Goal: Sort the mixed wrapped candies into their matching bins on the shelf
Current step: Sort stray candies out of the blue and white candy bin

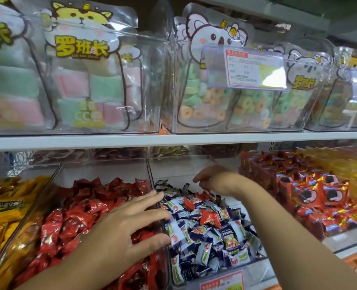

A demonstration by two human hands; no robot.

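Left hand (129,225): flat, fingers straight and spread, gripping nothing; palm over the red bin (102,170), fingertips across the divider (150,176) and onto the heap next door.
Right hand (213,181): far back in the middle bin (173,166), wrist bent, fingers curled downward onto the heap; something red under the fingertips, but cannot tell whether pinched or only touched.
Red sweets (79,216): filling the red bin, one colour as far as visible.
Blue-and-white sweets (196,239): bulk of the middle bin, piled toward the front.
Stray red sweets (210,217): at least three on top of the blue-and-white heap, one near the left fingertips, one mid-heap, one or more just by the right hand.
Done so far: judged partly sorted; red bin looking clean, middle bin mostly of one kind.
Left to do: judged several reds to lift out and drop across the divider; likely more buried below the top layer.
Hidden: lower layers of both bins; right fingertips behind the knuckles; part of the red bin under the left palm and forearm.
Cut off: front label (221,281) of the middle bin, bottom edge lost.
Hard to make out: print on the wrappers; price tag (244,68) text on the shelf above; yellow packets (5,206) and red packs (309,195) at either side, blurred.
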